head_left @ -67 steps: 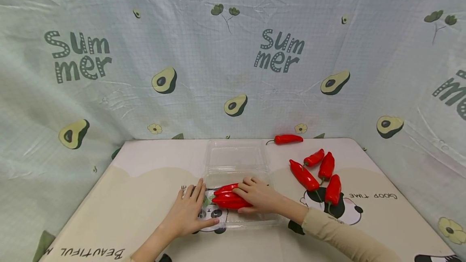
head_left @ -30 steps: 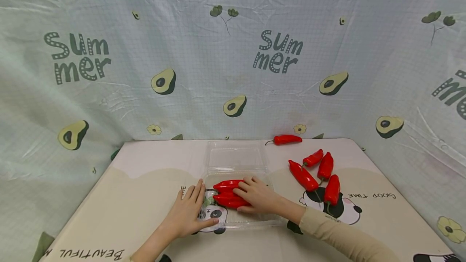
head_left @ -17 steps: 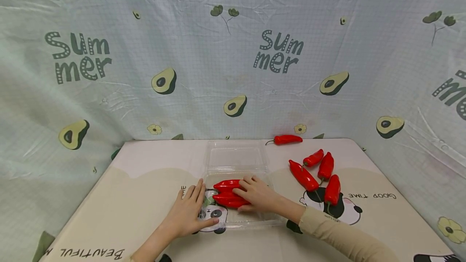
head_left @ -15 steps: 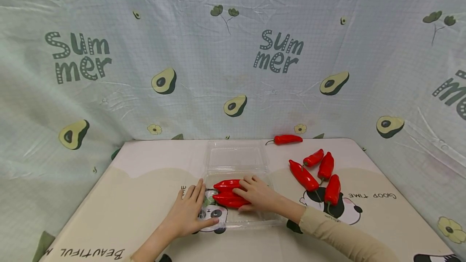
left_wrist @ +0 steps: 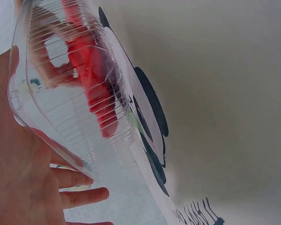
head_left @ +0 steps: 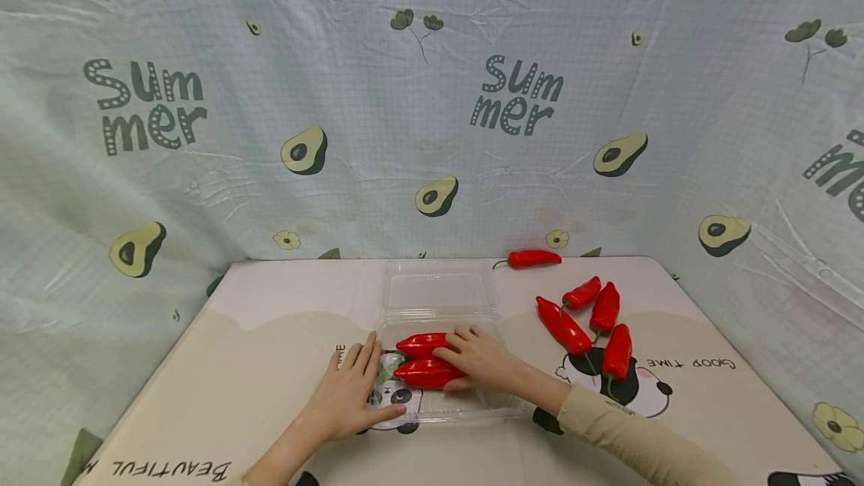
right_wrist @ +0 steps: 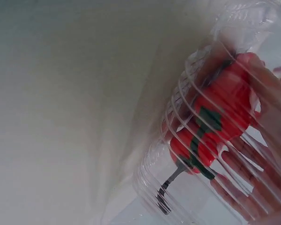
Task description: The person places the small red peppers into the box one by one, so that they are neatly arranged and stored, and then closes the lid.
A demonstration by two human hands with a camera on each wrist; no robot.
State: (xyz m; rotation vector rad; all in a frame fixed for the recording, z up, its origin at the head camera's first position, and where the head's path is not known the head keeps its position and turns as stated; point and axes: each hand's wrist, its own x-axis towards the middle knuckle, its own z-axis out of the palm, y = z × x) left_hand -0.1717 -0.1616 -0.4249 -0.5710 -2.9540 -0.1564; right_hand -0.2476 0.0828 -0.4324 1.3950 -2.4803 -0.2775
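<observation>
A clear plastic clamshell box (head_left: 466, 416) lies open on the table, its lid (head_left: 439, 287) folded back to the far side. Two red chili peppers lie side by side in the base, a far pepper (head_left: 420, 344) and a near pepper (head_left: 425, 374). From the right, my right hand (head_left: 487, 360) reaches in and grips the peppers' stem ends, its fingers bent over them. The right wrist view shows their green stems (right_wrist: 209, 118) through the ribbed wall. My left hand (head_left: 347, 400) rests along the box's left side, fingers straight and thumb at the front corner.
Right of the box lie several loose red peppers (head_left: 617, 352). Another pepper (head_left: 535, 259) sits alone at the table's back edge. A printed cloth (head_left: 364, 81) hangs behind and beside the table (head_left: 270, 366), whose cover has panda drawings and lettering.
The far pepper's tip has shifted away from the near one, and the near pepper has turned slightly under my right hand. The left hand stays in place.
</observation>
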